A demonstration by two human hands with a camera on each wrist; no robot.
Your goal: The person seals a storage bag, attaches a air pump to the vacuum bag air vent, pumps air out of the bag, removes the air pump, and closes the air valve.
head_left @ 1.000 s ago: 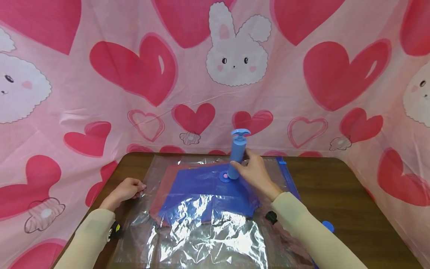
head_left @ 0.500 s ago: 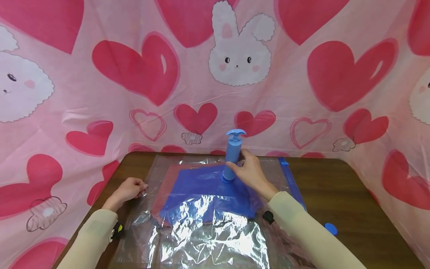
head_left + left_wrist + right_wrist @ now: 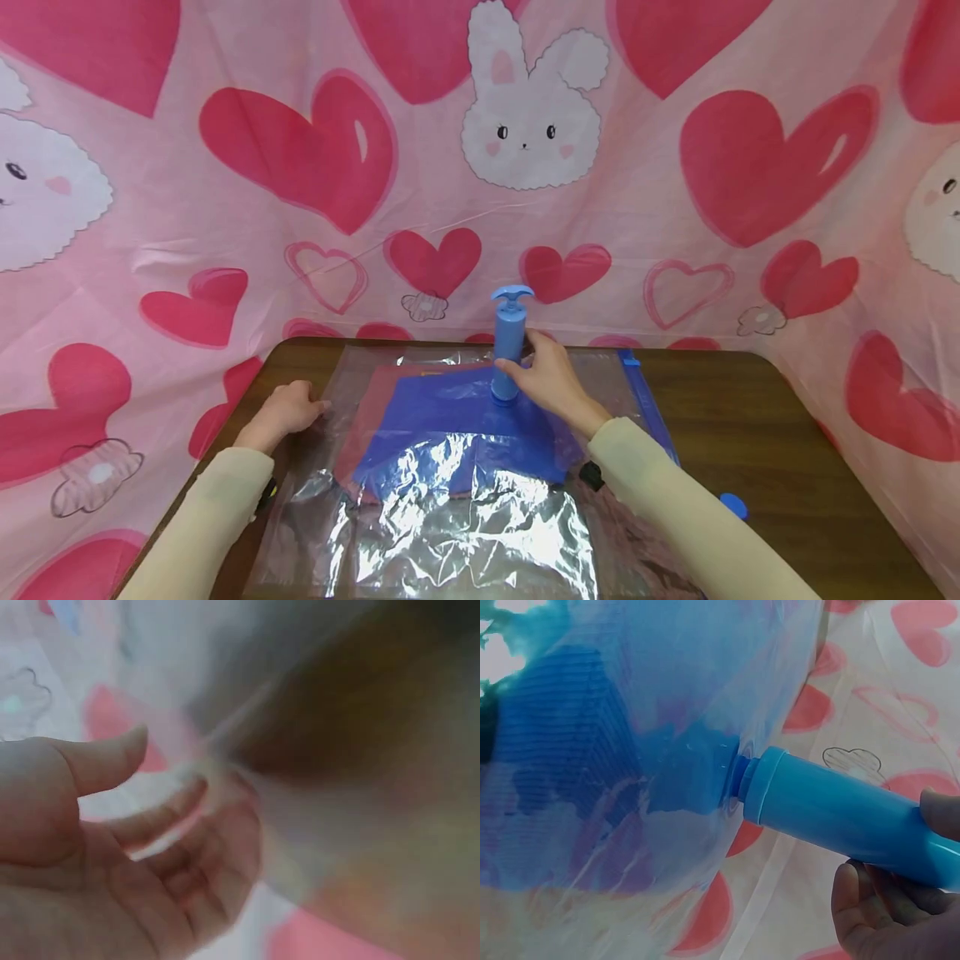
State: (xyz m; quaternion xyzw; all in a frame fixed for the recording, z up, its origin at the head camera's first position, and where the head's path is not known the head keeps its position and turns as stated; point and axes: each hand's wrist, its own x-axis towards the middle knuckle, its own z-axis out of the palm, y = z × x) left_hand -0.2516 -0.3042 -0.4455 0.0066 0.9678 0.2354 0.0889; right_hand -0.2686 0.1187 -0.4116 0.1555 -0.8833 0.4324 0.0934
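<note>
The light-blue cylindrical plastic pump (image 3: 509,337), grasped by the right hand (image 3: 553,377), is now shifted onto the round blue valve (image 3: 742,775) of the clear plastic bag (image 3: 480,546), seemingly joined; the left hand (image 3: 285,410) is left relaxed, thumb apart.

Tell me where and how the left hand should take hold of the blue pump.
Best by the crossbar handle on top, I'd judge, coming from above and the left. The handle flares wider than the barrel, the blue pump stands nearly upright on the bag, and the right hand holds the barrel from the right.
</note>
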